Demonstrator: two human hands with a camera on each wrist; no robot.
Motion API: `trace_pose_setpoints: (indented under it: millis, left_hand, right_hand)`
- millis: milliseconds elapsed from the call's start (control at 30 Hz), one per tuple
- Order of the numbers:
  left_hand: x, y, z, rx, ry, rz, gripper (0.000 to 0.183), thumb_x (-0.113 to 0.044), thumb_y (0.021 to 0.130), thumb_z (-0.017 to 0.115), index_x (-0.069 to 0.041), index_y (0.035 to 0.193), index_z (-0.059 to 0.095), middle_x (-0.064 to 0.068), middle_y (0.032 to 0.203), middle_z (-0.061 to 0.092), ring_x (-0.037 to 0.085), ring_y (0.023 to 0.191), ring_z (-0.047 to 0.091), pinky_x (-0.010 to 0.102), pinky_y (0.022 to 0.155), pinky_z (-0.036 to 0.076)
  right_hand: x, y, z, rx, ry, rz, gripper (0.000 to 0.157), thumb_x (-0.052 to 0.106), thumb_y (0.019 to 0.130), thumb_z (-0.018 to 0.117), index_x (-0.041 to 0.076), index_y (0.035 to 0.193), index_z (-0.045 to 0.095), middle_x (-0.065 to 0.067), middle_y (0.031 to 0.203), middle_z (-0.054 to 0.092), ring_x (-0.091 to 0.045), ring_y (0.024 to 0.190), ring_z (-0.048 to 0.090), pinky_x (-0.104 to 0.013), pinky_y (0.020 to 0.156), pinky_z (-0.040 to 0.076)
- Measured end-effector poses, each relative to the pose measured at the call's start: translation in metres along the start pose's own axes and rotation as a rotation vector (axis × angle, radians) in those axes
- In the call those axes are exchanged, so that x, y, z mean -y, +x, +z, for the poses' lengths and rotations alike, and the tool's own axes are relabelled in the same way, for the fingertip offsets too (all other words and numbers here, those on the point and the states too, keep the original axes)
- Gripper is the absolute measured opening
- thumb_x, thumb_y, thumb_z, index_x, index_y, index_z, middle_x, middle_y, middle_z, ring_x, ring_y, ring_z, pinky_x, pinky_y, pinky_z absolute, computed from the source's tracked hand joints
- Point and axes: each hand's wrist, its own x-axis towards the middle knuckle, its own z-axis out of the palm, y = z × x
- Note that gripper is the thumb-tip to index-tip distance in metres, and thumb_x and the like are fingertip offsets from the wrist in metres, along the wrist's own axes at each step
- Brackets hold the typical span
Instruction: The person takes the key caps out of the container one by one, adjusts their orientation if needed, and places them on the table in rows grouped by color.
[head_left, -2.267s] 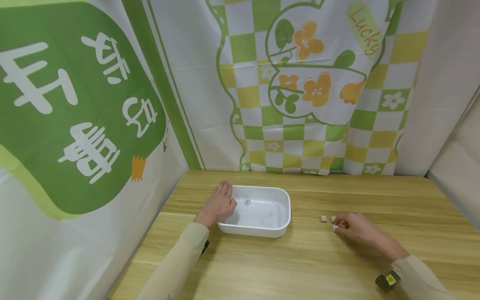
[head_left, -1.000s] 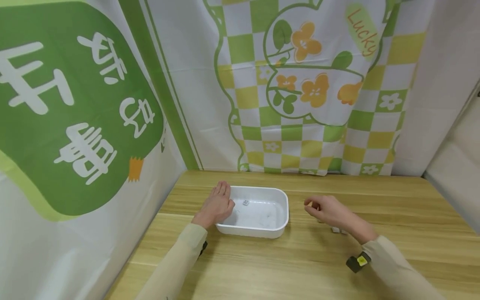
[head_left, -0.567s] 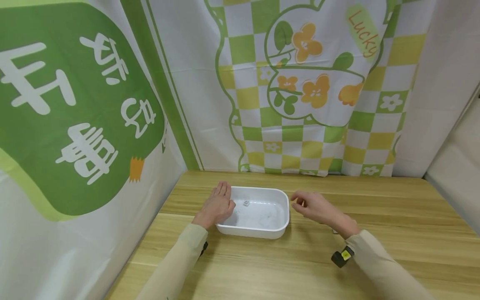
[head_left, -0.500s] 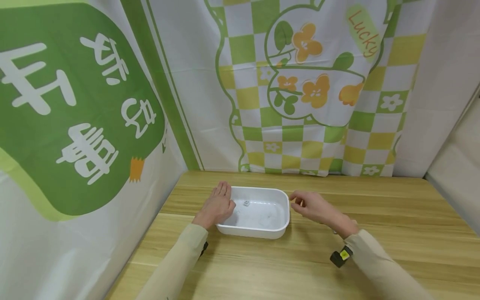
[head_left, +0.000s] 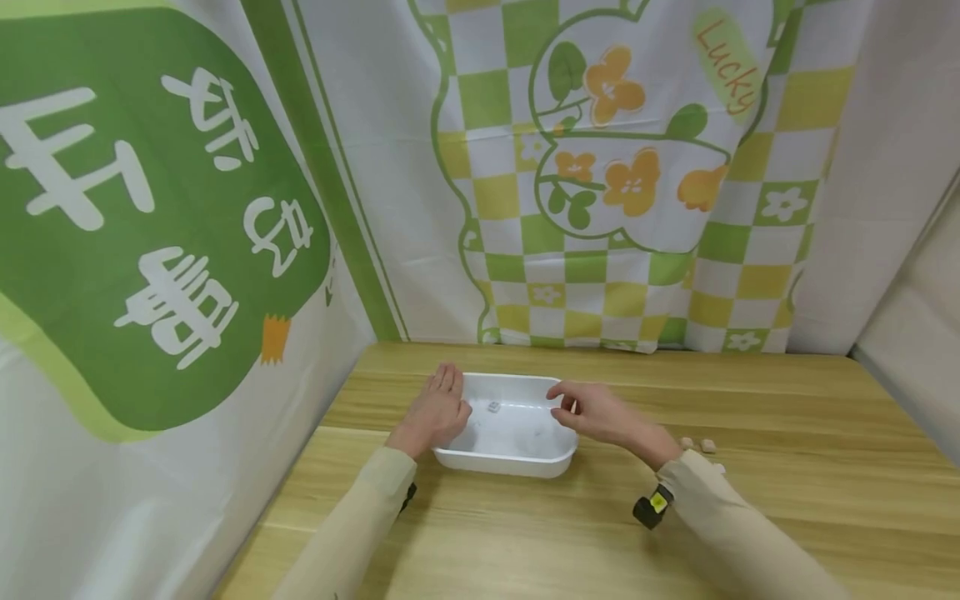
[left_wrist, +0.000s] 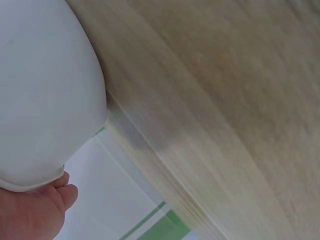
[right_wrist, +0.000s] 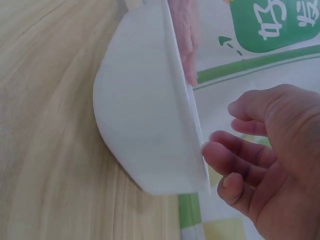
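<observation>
My left hand (head_left: 437, 411) lies against the left end of a white rectangular tub (head_left: 508, 463), fingers straight along its rim. In the left wrist view, part of the hand (left_wrist: 31, 212) shows below the tub wall (left_wrist: 45, 95). Inside the tub sits a small whitish block (head_left: 493, 407) with dark markings. My right hand (head_left: 603, 415) hovers over the tub's right rim. Its thumb and index finger stand apart, and nothing shows between them. In the right wrist view, the loosely bent fingers (right_wrist: 245, 160) are right beside the rim.
Several small blocks lie right of the tub near the right forearm: one beige block (head_left: 708, 446), another (head_left: 686, 443), and a white one (head_left: 720, 468) partly hidden by the sleeve. Patterned cloth (head_left: 585, 275) hangs behind the wooden table (head_left: 480, 533).
My right hand has left the small blocks and moved left to above the tub's right side. Its thumb and index finger have parted. The left hand stays at the tub's left end.
</observation>
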Motion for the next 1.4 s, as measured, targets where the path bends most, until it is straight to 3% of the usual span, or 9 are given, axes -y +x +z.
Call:
trace_pose_setpoints:
  millis: [267,533,900,1400]
  left_hand:
    - [0.001,0.0,0.0,-0.003,-0.004,0.001,0.063,-0.026,0.101,0.03,0.009,0.152,0.021,0.027,0.162,0.015,0.038,0.152,0.01,0.048,0.125,0.013]
    - [0.003,0.002,0.003,-0.018,0.01,0.004,0.064,-0.027,0.1,0.03,0.009,0.152,0.021,0.026,0.161,0.017,0.038,0.152,0.011,0.048,0.125,0.014]
    - [0.002,0.002,0.002,-0.025,0.027,0.008,0.064,-0.027,0.1,0.03,0.01,0.151,0.023,0.027,0.161,0.017,0.038,0.152,0.012,0.048,0.125,0.016]
    - [0.001,0.001,0.001,-0.03,0.029,0.004,0.062,-0.026,0.101,0.032,0.008,0.152,0.024,0.026,0.161,0.02,0.037,0.152,0.014,0.049,0.124,0.018]
  right_hand:
    - [0.01,0.018,0.013,0.019,-0.019,-0.013,0.023,0.02,0.094,0.06,0.01,0.115,0.065,0.0,0.085,0.068,-0.006,0.07,0.058,-0.022,0.063,0.049]
    - [0.017,0.033,0.019,0.042,0.048,0.018,0.027,0.021,0.094,0.06,0.01,0.118,0.064,-0.003,0.091,0.069,-0.009,0.074,0.059,-0.025,0.065,0.05]
    - [0.016,0.051,0.034,0.085,0.1,0.082,0.031,0.02,0.093,0.06,0.007,0.122,0.062,-0.004,0.086,0.068,-0.005,0.057,0.06,-0.022,0.058,0.05]
    - [0.005,0.071,0.065,0.123,0.181,0.123,0.033,0.012,0.09,0.063,0.0,0.12,0.062,-0.006,0.075,0.064,-0.008,0.052,0.056,-0.021,0.052,0.047]
